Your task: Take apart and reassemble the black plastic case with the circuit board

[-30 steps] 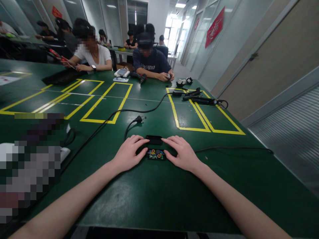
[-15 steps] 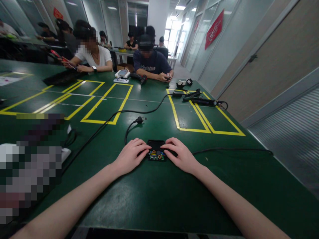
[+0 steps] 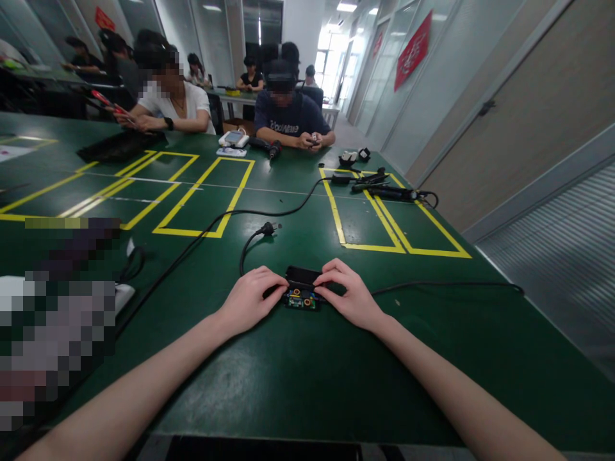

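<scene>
Between my hands lies an opened power adapter, its circuit board [image 3: 302, 299] showing copper-coloured ring coils and green and blue parts. The black casing cover [image 3: 303, 275] stands tilted up along the board's far side. My left hand [image 3: 252, 298] pinches at the cover's near left corner, thumb and fingertips together. At its near right corner my right hand [image 3: 348, 291] is closed in a similar pinch. The fingertips hide both corners. A black power plug [image 3: 268, 228] on a short cord lies beyond my left hand.
A long black cable [image 3: 216, 221] crosses the green table [image 3: 269, 378]. Yellow tape outlines [image 3: 375, 250] mark its surface. Black tools [image 3: 389, 192] lie at the far right. A drill [image 3: 273, 151] is near a co-worker [image 3: 293, 118]; another person [image 3: 180, 105] sits at left.
The casing cover has tipped up from a flatter position, its far edge rising. My right hand has shifted slightly up with it; my left hand has barely moved.
</scene>
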A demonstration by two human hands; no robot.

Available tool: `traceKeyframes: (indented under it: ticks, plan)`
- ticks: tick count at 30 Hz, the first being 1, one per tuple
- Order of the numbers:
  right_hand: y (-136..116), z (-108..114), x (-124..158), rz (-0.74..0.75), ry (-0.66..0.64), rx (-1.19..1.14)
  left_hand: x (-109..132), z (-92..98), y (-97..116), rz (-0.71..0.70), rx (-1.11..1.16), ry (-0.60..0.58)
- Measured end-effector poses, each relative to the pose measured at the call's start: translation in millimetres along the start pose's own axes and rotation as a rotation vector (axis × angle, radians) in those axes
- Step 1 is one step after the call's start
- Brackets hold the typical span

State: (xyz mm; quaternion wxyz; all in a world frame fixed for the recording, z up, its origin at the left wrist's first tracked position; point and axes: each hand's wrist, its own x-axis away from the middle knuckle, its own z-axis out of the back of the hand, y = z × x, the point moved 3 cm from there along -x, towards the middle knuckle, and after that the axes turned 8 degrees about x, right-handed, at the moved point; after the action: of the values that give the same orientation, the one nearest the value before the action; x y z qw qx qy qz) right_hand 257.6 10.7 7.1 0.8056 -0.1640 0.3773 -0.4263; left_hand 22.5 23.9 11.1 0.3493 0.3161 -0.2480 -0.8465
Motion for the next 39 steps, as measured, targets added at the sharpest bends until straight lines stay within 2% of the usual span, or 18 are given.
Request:
traceKeyframes:
  ticks: [5, 12, 18, 24, 30, 35, 39]
  plan:
    - [3.6, -4.8, 0.8, -0.087, 0.010, -0.132, 0.4, 0.4, -1.6, 0.110, 0.054, 0.058]
    - [1.2, -5.4, 0.1, -0.063, 0.035, -0.057, -2.0, -1.4, -4.1, 0.220, 0.191, 0.087]
    - [3.9, -7.2, 0.0, -0.136, -0.037, -0.040, -3.3, -2.0, -4.4, 0.233, 0.209, 0.073]
    - [3.6, -7.0, 0.4, -0.141, -0.031, -0.064, -4.7, -1.9, -4.5, 0.246, 0.217, 0.077]
    - [-4.0, -0.7, -1.4, -0.095, -0.059, -0.037, -4.1, 0.5, -1.5, 0.257, 0.239, 0.044]
    - [-13.4, 2.6, -1.7, 0.050, -0.089, -0.091, -2.5, 5.9, 3.7, 0.245, 0.265, 0.021]
    - [-16.9, 2.0, 0.0, 0.135, -0.120, -0.036, -1.4, 4.8, 6.3, 0.158, 0.170, -0.011]
